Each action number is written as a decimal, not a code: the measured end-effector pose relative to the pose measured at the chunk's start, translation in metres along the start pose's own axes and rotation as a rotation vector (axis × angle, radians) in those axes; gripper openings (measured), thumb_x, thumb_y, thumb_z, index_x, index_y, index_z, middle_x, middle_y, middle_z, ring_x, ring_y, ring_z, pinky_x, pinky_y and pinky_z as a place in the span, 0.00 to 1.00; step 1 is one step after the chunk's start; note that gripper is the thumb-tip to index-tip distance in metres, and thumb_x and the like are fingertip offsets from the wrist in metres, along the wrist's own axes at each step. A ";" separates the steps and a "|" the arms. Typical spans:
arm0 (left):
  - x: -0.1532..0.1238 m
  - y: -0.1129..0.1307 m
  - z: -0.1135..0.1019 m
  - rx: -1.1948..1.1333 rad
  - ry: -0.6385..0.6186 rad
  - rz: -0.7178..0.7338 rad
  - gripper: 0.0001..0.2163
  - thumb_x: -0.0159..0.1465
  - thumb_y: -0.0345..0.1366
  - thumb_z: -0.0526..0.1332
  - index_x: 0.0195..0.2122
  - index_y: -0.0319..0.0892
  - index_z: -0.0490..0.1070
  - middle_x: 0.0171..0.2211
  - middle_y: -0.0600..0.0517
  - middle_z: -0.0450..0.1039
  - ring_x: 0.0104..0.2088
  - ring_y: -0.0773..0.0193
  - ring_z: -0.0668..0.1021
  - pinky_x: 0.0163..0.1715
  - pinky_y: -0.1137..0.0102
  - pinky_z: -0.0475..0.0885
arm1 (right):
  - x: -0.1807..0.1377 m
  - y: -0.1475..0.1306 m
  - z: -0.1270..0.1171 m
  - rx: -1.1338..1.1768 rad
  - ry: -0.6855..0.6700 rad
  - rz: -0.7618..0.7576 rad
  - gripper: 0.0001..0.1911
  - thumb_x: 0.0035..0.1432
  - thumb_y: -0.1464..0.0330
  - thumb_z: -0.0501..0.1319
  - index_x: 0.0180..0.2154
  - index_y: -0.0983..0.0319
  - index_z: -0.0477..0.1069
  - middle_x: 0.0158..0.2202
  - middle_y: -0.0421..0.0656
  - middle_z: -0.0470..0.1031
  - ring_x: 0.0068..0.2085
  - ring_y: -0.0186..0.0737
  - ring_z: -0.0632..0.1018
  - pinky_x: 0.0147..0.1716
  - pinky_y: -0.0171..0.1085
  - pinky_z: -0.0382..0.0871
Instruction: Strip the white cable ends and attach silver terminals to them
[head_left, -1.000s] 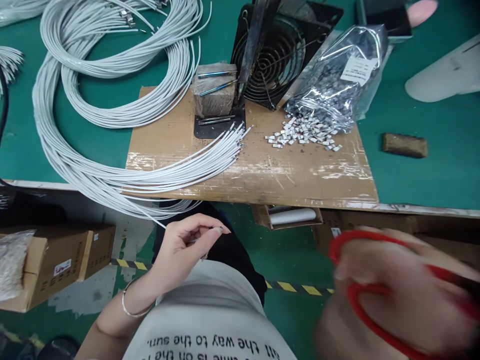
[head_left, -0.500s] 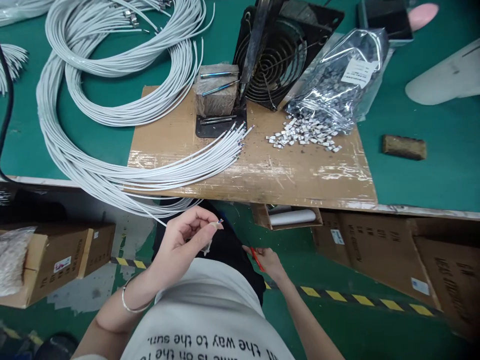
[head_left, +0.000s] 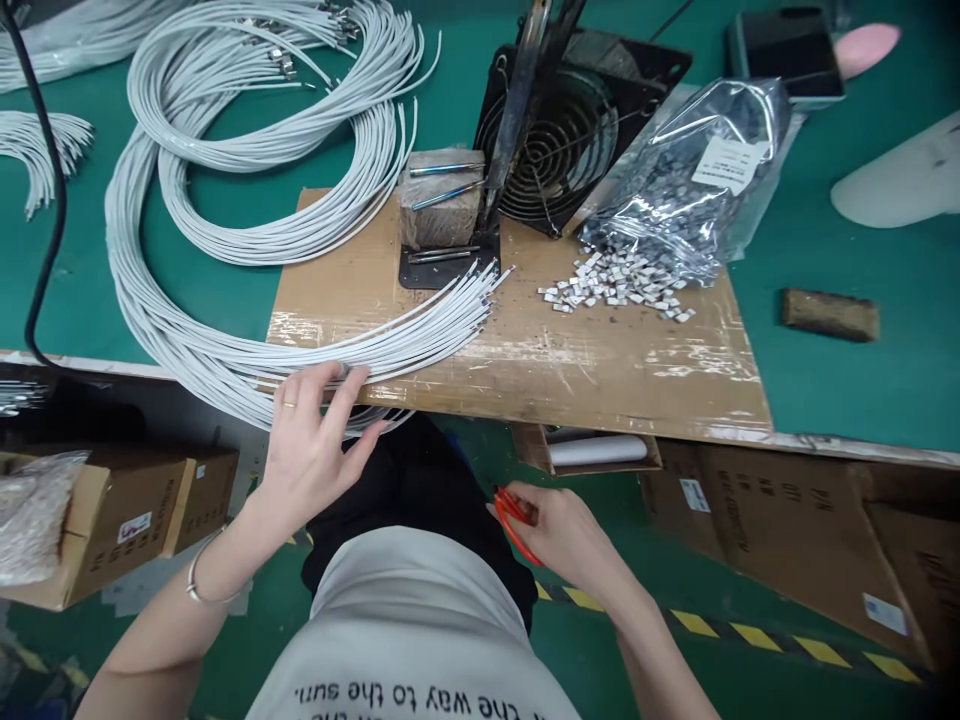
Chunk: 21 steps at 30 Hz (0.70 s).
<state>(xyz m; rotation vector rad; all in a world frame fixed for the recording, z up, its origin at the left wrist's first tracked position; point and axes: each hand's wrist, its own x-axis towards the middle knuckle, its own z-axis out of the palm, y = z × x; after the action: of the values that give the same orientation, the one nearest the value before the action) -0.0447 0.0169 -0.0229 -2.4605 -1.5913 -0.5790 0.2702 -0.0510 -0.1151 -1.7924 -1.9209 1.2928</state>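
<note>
White wires point(head_left: 420, 345) lie bundled on the cardboard sheet point(head_left: 570, 370), some sagging past the front edge of the counter point(head_left: 825, 390). Compared with half a second ago, your left hand point(head_left: 311, 430) has moved forward to the bundle; fingers loosely spread, contact unclear. Your right hand point(head_left: 559, 530) stays below the edge, fingers wrapped round a red-handled tool point(head_left: 516, 537). Gap noted between wire tips and small white pieces point(head_left: 615, 280). Your forearms slant inward from both lower corners.

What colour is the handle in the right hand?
Orange-red. The handle in the right hand shows in the head view.
</note>
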 end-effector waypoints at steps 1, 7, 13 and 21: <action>0.001 -0.003 0.002 0.034 -0.021 0.009 0.23 0.71 0.39 0.70 0.64 0.35 0.73 0.53 0.32 0.76 0.51 0.40 0.79 0.53 0.50 0.72 | -0.002 -0.008 -0.003 0.004 -0.008 -0.017 0.23 0.66 0.59 0.64 0.23 0.54 0.57 0.18 0.33 0.54 0.22 0.35 0.53 0.23 0.36 0.51; 0.014 -0.004 0.008 0.071 -0.099 -0.025 0.15 0.70 0.34 0.66 0.58 0.38 0.75 0.47 0.36 0.76 0.46 0.41 0.75 0.47 0.52 0.70 | -0.006 -0.037 -0.018 0.046 0.107 -0.129 0.23 0.70 0.57 0.63 0.26 0.56 0.57 0.21 0.33 0.59 0.25 0.35 0.55 0.22 0.34 0.53; 0.021 -0.009 0.003 -0.050 -0.114 0.062 0.10 0.62 0.21 0.59 0.36 0.45 0.71 0.44 0.41 0.74 0.42 0.49 0.75 0.42 0.59 0.73 | -0.008 -0.044 -0.021 0.130 0.214 -0.211 0.23 0.70 0.59 0.65 0.25 0.57 0.60 0.21 0.33 0.60 0.25 0.34 0.57 0.22 0.34 0.54; 0.050 0.006 -0.031 -0.539 -0.394 0.077 0.00 0.74 0.33 0.63 0.43 0.44 0.73 0.31 0.54 0.77 0.24 0.65 0.72 0.27 0.70 0.65 | -0.002 -0.067 -0.027 0.567 0.406 -0.105 0.20 0.66 0.58 0.72 0.26 0.59 0.72 0.19 0.36 0.70 0.21 0.33 0.67 0.22 0.33 0.64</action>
<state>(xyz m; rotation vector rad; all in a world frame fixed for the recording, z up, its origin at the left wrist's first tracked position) -0.0286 0.0462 0.0255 -3.1864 -1.6221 -0.6016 0.2417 -0.0318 -0.0511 -1.4919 -1.2533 1.1687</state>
